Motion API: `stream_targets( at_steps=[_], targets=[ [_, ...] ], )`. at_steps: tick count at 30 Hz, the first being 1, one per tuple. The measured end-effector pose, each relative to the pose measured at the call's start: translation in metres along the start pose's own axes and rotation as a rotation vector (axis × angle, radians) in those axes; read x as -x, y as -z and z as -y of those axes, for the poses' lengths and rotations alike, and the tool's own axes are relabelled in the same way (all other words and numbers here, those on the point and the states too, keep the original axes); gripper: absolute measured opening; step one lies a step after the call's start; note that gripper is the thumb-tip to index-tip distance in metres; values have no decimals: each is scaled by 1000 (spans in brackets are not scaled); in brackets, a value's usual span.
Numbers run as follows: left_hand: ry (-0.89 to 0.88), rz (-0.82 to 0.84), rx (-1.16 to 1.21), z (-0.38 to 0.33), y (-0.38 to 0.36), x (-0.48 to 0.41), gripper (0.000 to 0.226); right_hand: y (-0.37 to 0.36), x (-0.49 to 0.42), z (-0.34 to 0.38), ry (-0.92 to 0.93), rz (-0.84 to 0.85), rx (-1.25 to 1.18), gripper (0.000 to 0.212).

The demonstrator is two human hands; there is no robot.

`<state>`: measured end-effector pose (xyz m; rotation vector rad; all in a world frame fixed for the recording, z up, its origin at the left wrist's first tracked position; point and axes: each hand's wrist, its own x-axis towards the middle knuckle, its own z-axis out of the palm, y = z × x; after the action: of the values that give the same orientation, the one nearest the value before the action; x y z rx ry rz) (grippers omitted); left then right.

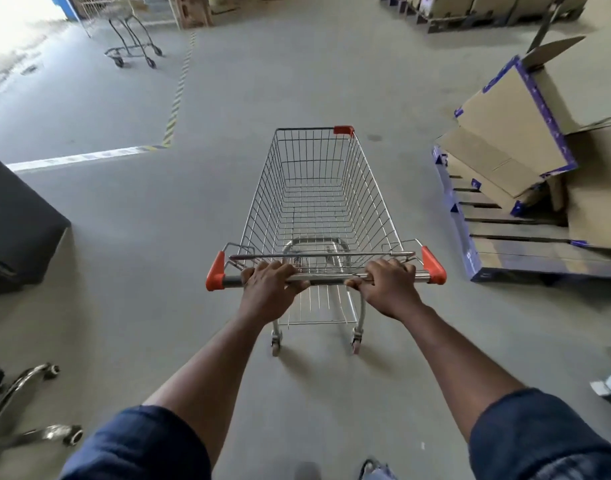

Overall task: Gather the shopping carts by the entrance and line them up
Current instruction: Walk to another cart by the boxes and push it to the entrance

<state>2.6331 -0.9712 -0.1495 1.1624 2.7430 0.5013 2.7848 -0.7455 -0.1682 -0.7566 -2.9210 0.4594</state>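
Note:
An empty wire shopping cart [318,192] with orange corner caps stands on the grey concrete floor straight ahead of me. My left hand [271,284] grips the left part of its metal handle bar [326,279]. My right hand [387,282] grips the right part of the same bar. A second cart [132,36] stands far off at the upper left, near the bright doorway; only its lower frame and part of its basket show.
A blue pallet [470,244] stacked with flattened cardboard boxes [511,133] lies close on the right. A dark block [16,220] sits at the left, an office chair base [30,403] at the lower left. Yellow-black floor tape [177,95] runs ahead on the left. More pallets stand at the far right.

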Motion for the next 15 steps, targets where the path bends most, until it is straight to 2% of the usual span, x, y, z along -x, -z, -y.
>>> stream_targets(
  at_steps=[4, 9, 15],
  targets=[
    [9, -32, -12, -5, -5, -94, 40, 6, -96, -34, 30, -21, 23, 61],
    [71, -58, -20, -17, -16, -231, 45, 17, -241, -86, 88, -20, 30, 49],
    [171, -29, -2, -35, -17, -384, 45, 40, -403, -138, 163, 55, 81, 53]
  ],
)
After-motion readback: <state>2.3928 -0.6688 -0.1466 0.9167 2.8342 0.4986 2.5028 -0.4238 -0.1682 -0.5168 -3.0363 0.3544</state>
